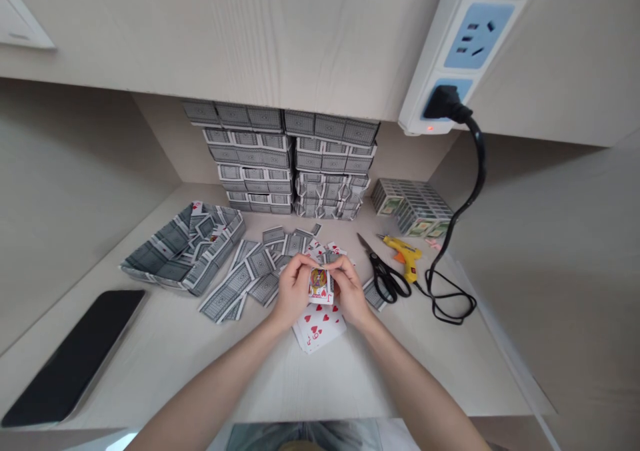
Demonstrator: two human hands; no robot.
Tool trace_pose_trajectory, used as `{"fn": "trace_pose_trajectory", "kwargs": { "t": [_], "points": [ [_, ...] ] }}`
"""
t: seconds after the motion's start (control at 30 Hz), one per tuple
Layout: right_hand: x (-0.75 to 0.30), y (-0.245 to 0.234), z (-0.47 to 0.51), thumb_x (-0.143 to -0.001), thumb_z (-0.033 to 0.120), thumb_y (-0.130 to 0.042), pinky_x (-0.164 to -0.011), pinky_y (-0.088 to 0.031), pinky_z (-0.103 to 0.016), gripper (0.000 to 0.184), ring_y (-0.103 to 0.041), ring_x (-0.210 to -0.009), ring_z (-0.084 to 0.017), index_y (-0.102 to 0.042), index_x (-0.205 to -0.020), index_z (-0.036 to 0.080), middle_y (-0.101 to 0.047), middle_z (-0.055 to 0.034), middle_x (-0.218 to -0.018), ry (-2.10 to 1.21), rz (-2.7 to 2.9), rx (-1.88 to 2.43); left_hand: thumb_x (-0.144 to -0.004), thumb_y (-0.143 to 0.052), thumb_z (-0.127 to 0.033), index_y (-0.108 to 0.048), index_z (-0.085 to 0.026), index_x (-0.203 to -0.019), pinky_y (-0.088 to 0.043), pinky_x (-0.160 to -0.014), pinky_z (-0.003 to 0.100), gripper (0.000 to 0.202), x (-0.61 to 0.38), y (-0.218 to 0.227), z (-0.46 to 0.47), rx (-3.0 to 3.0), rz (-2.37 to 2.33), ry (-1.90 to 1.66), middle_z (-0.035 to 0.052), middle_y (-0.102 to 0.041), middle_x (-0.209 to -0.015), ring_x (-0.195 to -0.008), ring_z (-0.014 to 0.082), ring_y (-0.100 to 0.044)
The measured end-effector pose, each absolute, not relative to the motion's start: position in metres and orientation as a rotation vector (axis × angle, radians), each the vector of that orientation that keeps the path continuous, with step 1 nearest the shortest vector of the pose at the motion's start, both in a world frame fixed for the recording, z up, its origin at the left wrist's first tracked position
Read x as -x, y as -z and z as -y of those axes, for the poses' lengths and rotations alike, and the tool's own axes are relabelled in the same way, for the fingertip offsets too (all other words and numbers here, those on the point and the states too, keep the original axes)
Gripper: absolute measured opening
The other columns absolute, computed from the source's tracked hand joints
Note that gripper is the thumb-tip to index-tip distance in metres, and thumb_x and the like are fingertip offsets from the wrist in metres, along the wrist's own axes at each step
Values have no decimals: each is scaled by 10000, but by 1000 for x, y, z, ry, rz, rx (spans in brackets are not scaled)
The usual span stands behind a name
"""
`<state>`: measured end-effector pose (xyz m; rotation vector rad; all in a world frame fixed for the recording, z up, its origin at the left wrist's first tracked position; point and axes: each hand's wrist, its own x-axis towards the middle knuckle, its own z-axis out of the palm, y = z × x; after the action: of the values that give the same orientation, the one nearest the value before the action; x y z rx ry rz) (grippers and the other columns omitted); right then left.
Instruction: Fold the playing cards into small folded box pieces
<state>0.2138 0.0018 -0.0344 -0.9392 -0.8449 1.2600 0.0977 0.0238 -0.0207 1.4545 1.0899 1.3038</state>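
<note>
Both my hands grip a playing card (320,286), a jack of hearts facing me. My left hand (294,290) is closed on its left side and top edge. On the opposite side, my right hand (350,292) pinches the same card near its upper right corner. Just below them on the table lies a small pile of cards (320,328), a heart card face up on top. Beyond and to the left of my hands, folded card pieces with grey patterned backs (240,278) are scattered. A few face-up red cards (334,248) show just past my fingers.
Black scissors (385,274) and a yellow glue gun (406,254) lie at the right. A corded plug (445,103) sits in the power strip (480,31). At left are a card-built tray (210,271) and a black phone-like slab (75,351). Stacked card boxes (257,151) stand behind.
</note>
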Motion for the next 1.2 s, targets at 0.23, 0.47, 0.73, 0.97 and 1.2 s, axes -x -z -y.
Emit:
{"fn": "trace_pose_trajectory", "kwargs": {
  "t": [0.23,0.47,0.73,0.97,1.2],
  "points": [
    [-225,21,-1,-735,381,-586,-464,-368,-224,196,-471,-512,-115,-544,-845,224,-520,37,-639,-1447,949,889,-784,-410,-187,-549,-184,-705,-384,-557,208,159,-94,23,-25,-1525,-1038,-1282,-28,-554,-644,-585,105,-490],
    [-227,15,-6,-676,454,-653,-459,-326,-221,280,-420,-462,-97,-567,-736,195,-500,47,-542,-1329,1063,1061,-807,-420,-235,-557,-179,-839,-400,-589,220,151,-87,20,-27,-1716,-988,-1221,-4,-573,-702,-604,109,-510],
    [-228,19,-8,-670,454,-655,-513,-354,-243,277,-447,-513,-115,-581,-758,202,-534,32,-588,-1207,1083,1092,-839,-425,-341,-513,-198,-902,-401,-613,237,180,-83,18,-33,-1949,-1134,-1055,3,-571,-714,-644,131,-532],
    [-229,25,-9,-657,456,-659,-500,-351,-239,282,-448,-521,-120,-578,-741,199,-516,31,-575,-1197,1087,1090,-876,-348,-305,-479,-195,-870,-392,-639,251,171,-88,21,-31,-2054,-1123,-1029,1,-553,-695,-653,140,-527],
    [-233,27,-10,-636,432,-681,-437,-279,-215,265,-371,-438,-85,-587,-670,186,-464,59,-491,-1241,1141,1120,-868,-355,-302,-459,-204,-791,-361,-598,244,163,-91,27,-33,-2081,-1155,-995,-18,-502,-640,-601,136,-488]
  ]
}}
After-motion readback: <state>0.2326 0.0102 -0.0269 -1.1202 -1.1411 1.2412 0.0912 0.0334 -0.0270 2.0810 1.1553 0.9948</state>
